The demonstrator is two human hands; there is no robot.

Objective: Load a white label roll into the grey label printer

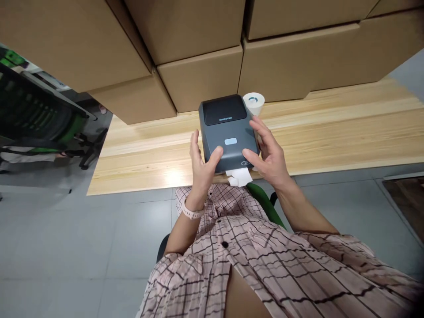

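The left hand [202, 170] and right hand [272, 158], both loosely open with fingers spread, flank the dark printer [228, 132] on the wooden worktop [145, 154]; whether they grip it is unclear. White paper [240, 176] juts from its near edge. A white roll [254, 102] sits just beside its far right corner. Cardboard boxes [202, 77] block the worktop's far side.

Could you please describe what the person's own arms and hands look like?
The left hand and right hand are both ungloved. A pale pink wristband with small holes circles the left wrist; the right wrist shows none. The loose, light pink sleeves carry a dark grid pattern and leave the forearms bare.
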